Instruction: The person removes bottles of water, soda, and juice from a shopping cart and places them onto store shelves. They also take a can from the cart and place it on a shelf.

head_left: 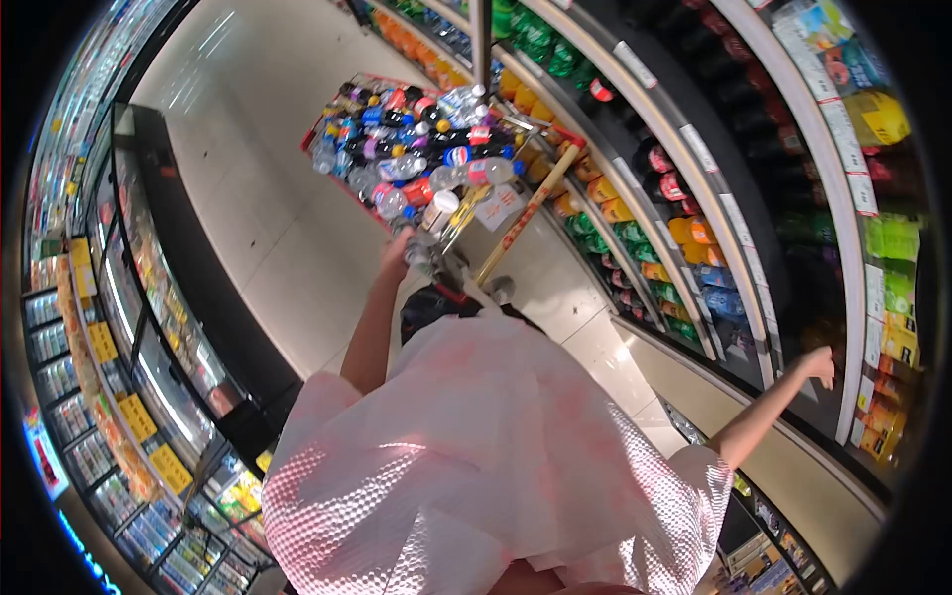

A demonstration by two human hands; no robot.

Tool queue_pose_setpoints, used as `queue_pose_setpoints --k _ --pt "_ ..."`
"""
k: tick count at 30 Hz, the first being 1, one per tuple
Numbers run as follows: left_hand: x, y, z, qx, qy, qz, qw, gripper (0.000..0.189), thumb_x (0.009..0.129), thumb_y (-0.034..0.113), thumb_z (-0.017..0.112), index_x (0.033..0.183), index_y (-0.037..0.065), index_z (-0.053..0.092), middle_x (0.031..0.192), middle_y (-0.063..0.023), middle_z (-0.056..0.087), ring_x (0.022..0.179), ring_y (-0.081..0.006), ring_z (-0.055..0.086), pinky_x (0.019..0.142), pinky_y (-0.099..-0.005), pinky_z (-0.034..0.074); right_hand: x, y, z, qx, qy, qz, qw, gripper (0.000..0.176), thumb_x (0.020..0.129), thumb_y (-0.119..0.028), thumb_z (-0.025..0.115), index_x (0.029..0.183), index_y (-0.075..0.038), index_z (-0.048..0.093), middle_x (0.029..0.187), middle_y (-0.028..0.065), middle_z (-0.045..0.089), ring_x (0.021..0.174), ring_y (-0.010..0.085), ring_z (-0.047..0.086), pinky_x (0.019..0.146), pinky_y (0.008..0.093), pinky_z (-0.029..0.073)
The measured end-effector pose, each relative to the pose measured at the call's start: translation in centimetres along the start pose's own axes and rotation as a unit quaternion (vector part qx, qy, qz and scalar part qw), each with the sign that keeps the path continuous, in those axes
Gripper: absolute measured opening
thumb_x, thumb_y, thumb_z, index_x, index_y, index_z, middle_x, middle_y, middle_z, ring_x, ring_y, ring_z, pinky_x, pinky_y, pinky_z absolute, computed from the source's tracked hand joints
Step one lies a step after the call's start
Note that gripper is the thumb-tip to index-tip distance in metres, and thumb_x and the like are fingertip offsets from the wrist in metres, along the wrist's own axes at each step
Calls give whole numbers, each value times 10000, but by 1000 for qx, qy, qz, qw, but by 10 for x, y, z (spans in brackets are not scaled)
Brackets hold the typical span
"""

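My left hand is at the near corner of a shopping cart, closed around a clear plastic bottle. Piled in the cart are many drink bottles, among them dark cola bottles and a clear bottle with a pink label. A white-lidded tub lies close beyond my left hand. Far to the right, my right hand is held out beside the drinks shelf, its fingers loosely bent and apart. I see nothing in it.
Shelves of drinks line the right side, with orange bottles, green bottles and a price-tag rail. A red-and-yellow cart handle crosses near the shelf. Chilled display cases stand left of the tiled floor.
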State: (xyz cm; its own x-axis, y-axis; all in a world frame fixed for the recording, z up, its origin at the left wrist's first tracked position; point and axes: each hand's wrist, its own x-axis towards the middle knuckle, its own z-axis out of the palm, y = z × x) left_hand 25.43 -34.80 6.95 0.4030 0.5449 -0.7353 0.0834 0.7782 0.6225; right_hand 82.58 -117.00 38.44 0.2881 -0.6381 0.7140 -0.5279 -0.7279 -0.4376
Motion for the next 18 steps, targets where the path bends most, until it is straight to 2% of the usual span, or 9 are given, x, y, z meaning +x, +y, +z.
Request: queue_pose_setpoints --k 2,6,7,9,10,11,13,15,18 --pt "-32 26 14 -79 -128 -42 988 255 958 341 644 1068 111 638 928 -25 677 769 -153 660 618 -377 532 -93 -51 -112 197 -24 -114 974 619 876 -215 732 1342 74 444 1473 302 342 1222 388 478 984 498 422" --pt "-61 51 25 -96 -130 -126 979 359 985 490 495 1103 172 613 936 15 671 768 -159 640 581 -325 452 -311 -139 -296 455 -373 -219 778 399 899 -48 693 1221 -19 460 1128 105 457 971 224 469 851 375 432" --pt "-82 61 46 -96 -123 -122 980 369 983 491 500 1147 179 610 953 12 673 815 -166 651 595 -325 450 -356 -146 -317 439 -423 -335 718 470 880 -19 706 1265 -20 436 1161 102 466 1003 242 502 908 367 442" --pt "-105 66 73 -77 -165 -98 978 366 981 477 519 1215 211 612 979 5 675 915 -170 654 675 -343 477 -445 -136 -336 461 -687 -265 495 795 820 -71 793 1474 -18 344 1433 191 422 1317 348 439 1118 453 355" --pt "-104 64 81 -81 -182 -130 971 376 965 456 577 1265 231 598 1020 -1 677 988 -180 656 776 -337 493 -499 -125 -327 452 -637 -433 450 905 787 -201 849 1512 -19 339 1508 228 362 1416 394 333 1150 506 305" --pt "-109 61 90 -58 -210 -116 969 395 946 330 621 1313 198 562 1144 -14 638 1084 -188 623 878 -363 489 -531 -137 -345 490 -660 -418 387 915 763 -330 870 1489 -38 397 1508 236 350 1450 410 278 1166 530 275" --pt "-118 54 109 -13 -262 -84 961 550 907 80 709 1408 134 489 1391 -41 560 1277 -203 558 1083 -414 481 -555 -170 -396 495 -685 -417 336 847 780 -326 850 1473 -73 434 1491 225 375 1429 409 317 1159 528 290" --pt "-86 16 111 -104 -314 -147 932 443 1039 307 560 1431 123 471 1362 -90 593 1275 -226 575 1089 -411 480 -573 -195 -413 528 -647 -468 289 750 801 -307 829 1434 -91 489 1480 205 402 1406 412 358 1152 529 304" --pt "-130 48 141 -137 -312 -172 924 453 1071 439 482 1385 113 511 1345 -85 605 1212 -213 614 1049 -395 510 -590 -201 -413 513 -658 -417 361 611 782 -176 854 1324 -69 592 1353 168 577 1282 359 547 1089 435 429"
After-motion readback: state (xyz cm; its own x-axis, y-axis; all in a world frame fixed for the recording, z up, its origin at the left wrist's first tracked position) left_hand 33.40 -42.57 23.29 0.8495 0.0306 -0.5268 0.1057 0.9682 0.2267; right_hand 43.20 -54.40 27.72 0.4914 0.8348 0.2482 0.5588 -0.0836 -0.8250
